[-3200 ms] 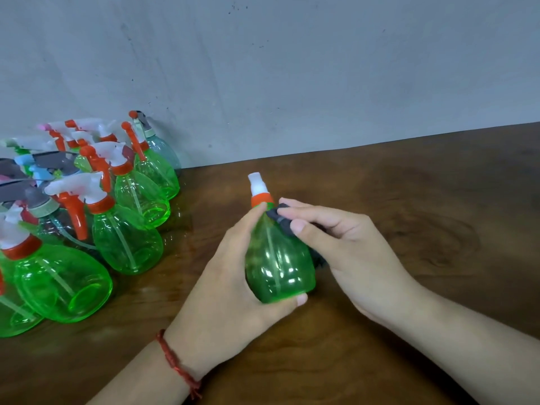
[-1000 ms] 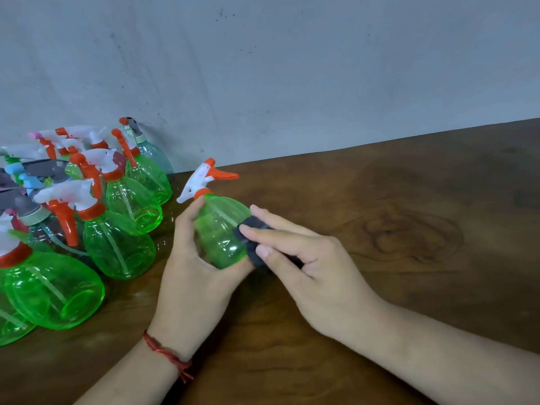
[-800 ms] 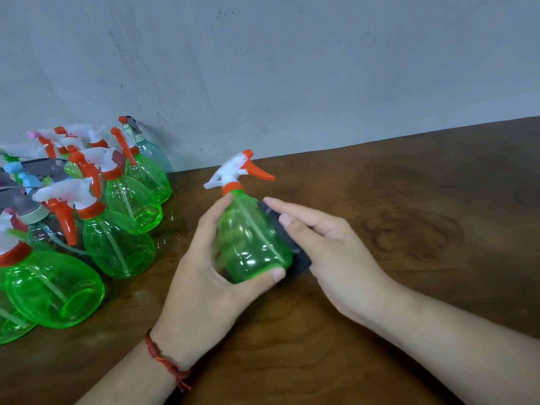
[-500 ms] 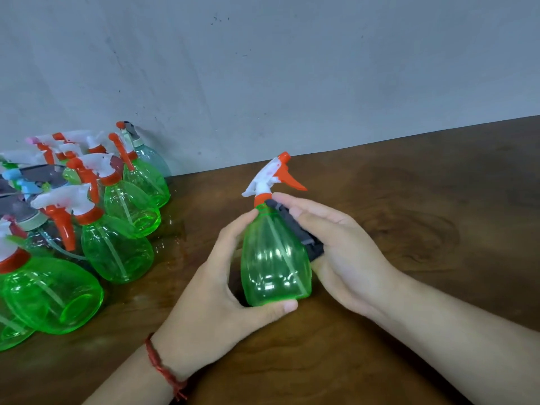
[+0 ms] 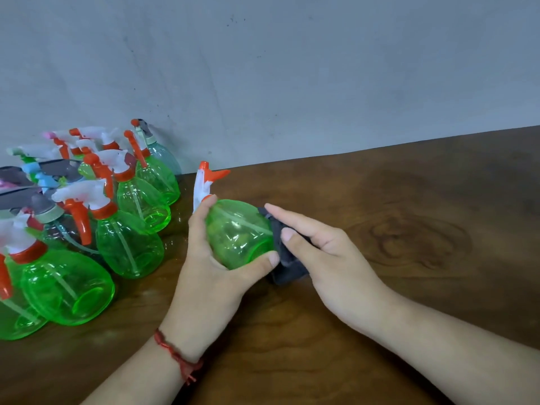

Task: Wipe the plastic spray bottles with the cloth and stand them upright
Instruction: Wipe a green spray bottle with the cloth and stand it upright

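Green translucent plastic spray bottle [image 5: 239,235], tilted, mid-wipe: grip of your left hand [image 5: 209,276] wraps it; your right hand [image 5: 330,258] pinches dark grey cloth [image 5: 289,266] against it. Next: stand it upright.

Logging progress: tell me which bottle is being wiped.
The bottle gripped in the left hand, tilted, right of the cluster; the right hand holds the cloth against it. The others are untouched.
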The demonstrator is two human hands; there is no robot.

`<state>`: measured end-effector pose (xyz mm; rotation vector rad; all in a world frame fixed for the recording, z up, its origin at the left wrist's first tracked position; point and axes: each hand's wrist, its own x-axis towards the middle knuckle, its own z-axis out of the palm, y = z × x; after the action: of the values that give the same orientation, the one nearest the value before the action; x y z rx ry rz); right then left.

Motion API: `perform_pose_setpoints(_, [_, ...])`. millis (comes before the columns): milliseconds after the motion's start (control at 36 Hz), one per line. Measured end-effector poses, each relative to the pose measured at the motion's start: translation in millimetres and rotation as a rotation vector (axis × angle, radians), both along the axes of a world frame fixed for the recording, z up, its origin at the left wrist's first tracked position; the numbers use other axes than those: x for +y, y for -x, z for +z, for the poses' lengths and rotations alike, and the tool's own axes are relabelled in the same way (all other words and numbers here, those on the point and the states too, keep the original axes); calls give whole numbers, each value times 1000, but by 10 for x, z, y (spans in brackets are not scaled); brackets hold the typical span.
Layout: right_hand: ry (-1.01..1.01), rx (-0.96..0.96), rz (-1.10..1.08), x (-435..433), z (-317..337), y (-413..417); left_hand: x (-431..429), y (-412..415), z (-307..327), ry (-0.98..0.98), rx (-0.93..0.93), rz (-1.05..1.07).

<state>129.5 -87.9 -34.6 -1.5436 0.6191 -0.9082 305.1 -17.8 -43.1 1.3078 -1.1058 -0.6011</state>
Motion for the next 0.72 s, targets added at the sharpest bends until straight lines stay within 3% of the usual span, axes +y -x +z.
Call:
perform_pose_setpoints(111, [-14,-26,-35,-23,38,3,-50,30,150,-3,466,-136])
perform_pose_setpoints(278, [-104,-79,5,34,77,-23,44,-25,189,57,547,-221])
perform_pose_setpoints(333, [-306,-201,35,66,95,-64,51,-23,208,171,422,-164])
perform_pose_setpoints(389, [-483,-293,60,68,107,-83,59,-3,195,293,137,-96])
perform_pose_setpoints(528, [-660,-380,259,64,124,-36,90,33,104,460,-379,-23])
perform_pose_setpoints(611, [-711,-403,345,81,113,-19,61,-51,86,452,-535,21])
perform_pose_setpoints(722, [-723,-461,396,58,150,21,58,-103,125,445,-534,50])
